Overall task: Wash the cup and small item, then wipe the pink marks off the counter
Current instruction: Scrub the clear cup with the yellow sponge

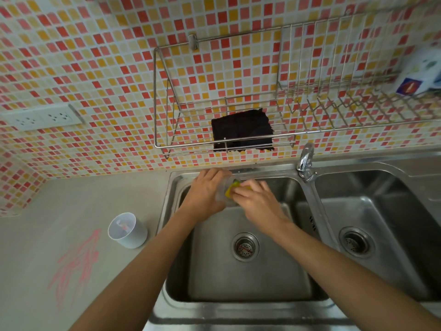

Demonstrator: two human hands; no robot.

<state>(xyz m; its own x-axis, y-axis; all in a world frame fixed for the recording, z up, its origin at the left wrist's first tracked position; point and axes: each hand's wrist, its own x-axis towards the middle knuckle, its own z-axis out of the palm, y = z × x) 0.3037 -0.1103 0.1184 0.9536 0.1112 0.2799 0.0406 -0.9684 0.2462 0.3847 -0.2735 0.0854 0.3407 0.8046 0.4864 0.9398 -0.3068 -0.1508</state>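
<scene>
**A:** Where does everything sit, taking the left sink basin (214,271) as the mark?

**B:** The counter (71,199) runs off to its left. The pink marks (76,261) are out on it, well clear of the basin. The white cup (128,231) stands upright just beside the basin's left rim, with something small inside that I can't make out.

**A:** And the hands?

**B:** Both are over the basin's back edge. The left hand (206,192) has its fingers wrapped round a clear item (228,202). The right hand (256,201) has its fingers bunched on a yellow sponge (231,188), which it presses against that item from the right.

**A:** So it's still being scrubbed?

**B:** I'd say so. The item seems to lie sideways with its mouth towards the right hand. The white cup lies left of both hands and is nearer the left one, so that hand would likely fetch it.
</scene>
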